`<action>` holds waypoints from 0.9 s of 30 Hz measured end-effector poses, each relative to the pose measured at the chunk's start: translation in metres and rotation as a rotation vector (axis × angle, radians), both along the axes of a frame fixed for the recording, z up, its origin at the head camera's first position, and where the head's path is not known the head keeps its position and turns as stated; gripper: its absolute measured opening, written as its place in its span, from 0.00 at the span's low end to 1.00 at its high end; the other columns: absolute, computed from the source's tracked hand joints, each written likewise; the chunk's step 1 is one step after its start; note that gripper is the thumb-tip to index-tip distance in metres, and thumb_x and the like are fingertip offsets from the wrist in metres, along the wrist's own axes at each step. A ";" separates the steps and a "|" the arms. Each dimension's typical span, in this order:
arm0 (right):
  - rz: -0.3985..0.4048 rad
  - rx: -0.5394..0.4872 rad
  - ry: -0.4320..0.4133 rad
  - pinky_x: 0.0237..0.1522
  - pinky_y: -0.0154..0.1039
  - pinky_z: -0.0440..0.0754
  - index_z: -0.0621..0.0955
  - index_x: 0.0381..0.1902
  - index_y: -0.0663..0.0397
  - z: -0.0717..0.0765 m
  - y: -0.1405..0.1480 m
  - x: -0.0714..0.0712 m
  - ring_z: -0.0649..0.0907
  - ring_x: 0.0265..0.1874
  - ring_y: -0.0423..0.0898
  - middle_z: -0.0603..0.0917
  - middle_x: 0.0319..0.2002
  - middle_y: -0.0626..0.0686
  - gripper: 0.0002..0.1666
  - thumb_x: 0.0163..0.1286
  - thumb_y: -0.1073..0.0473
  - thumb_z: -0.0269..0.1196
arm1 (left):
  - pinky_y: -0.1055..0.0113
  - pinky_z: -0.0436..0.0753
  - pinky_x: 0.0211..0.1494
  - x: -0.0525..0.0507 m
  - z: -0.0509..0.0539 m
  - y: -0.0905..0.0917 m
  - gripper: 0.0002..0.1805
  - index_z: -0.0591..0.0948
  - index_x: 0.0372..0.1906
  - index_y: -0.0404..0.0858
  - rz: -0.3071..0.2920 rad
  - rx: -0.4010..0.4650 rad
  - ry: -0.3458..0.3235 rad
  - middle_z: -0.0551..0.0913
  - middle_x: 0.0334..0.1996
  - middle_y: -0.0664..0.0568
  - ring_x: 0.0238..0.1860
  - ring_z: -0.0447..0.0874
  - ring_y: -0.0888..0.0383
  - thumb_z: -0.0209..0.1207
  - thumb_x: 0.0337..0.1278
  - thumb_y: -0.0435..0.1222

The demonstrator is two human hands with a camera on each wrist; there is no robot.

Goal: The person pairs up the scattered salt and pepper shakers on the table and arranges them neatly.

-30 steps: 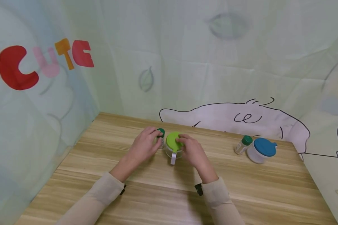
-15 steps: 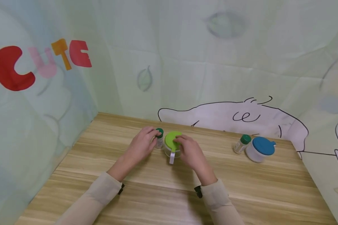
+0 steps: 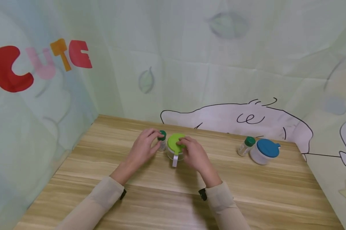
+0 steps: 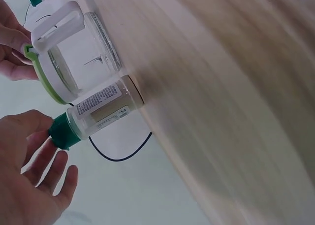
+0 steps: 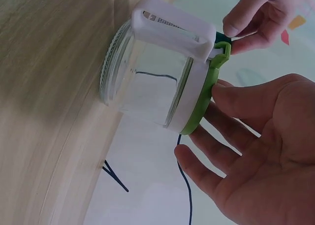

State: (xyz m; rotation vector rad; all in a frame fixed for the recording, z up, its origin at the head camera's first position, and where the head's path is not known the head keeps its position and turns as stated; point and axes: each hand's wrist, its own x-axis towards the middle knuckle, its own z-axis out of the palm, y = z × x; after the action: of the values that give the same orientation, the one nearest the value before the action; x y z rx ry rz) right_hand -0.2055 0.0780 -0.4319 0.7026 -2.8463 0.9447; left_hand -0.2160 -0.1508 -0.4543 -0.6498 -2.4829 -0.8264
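Note:
In the head view my left hand [image 3: 141,149] pinches the dark green cap of a small clear bottle [image 3: 162,145]. The left wrist view shows thumb and forefinger on that cap [image 4: 64,131], the other fingers loosely bent. Just right of the bottle is a clear glass jar [image 5: 150,89] with a white handle [image 5: 172,25] and a light green lid [image 3: 174,142]. My right hand [image 3: 195,155] holds this lid at its right side, thumb and fingertips against it. Bottle and jar both stand upright on the table, close together.
Toward the right of the wooden table [image 3: 161,198] stand a second green-capped bottle [image 3: 245,147] and a white jar with a blue lid [image 3: 267,148], side by side. A printed cloth [image 3: 184,80] hangs behind the table and along its left side.
The whole head view has shifted slightly, so everything sits a little further left. Both hands keep their places at the bottle and the jar.

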 end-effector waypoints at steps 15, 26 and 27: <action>-0.005 -0.020 -0.039 0.74 0.56 0.74 0.85 0.58 0.65 -0.002 0.001 -0.001 0.77 0.71 0.62 0.81 0.67 0.62 0.19 0.72 0.77 0.60 | 0.50 0.80 0.72 -0.005 -0.004 0.004 0.17 0.84 0.57 0.34 -0.004 0.050 -0.022 0.82 0.62 0.42 0.65 0.79 0.45 0.66 0.65 0.26; -0.010 -0.022 -0.051 0.75 0.58 0.72 0.86 0.58 0.63 -0.001 0.002 -0.001 0.76 0.72 0.62 0.81 0.68 0.61 0.19 0.72 0.76 0.61 | 0.48 0.76 0.75 -0.007 -0.007 0.006 0.19 0.83 0.62 0.32 -0.002 0.051 -0.058 0.81 0.67 0.39 0.69 0.79 0.41 0.62 0.67 0.25; -0.009 -0.023 -0.050 0.75 0.58 0.72 0.86 0.58 0.63 -0.001 0.002 -0.001 0.75 0.72 0.62 0.81 0.68 0.61 0.19 0.72 0.76 0.61 | 0.48 0.77 0.74 -0.007 -0.007 0.006 0.19 0.83 0.61 0.31 -0.002 0.057 -0.058 0.81 0.67 0.39 0.69 0.79 0.41 0.61 0.67 0.25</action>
State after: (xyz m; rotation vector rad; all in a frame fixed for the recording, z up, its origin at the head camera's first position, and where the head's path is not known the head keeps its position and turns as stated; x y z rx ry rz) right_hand -0.2066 0.0795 -0.4325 0.6728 -2.8743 1.0057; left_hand -0.2233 -0.1453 -0.4616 -0.6169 -2.5009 -0.9251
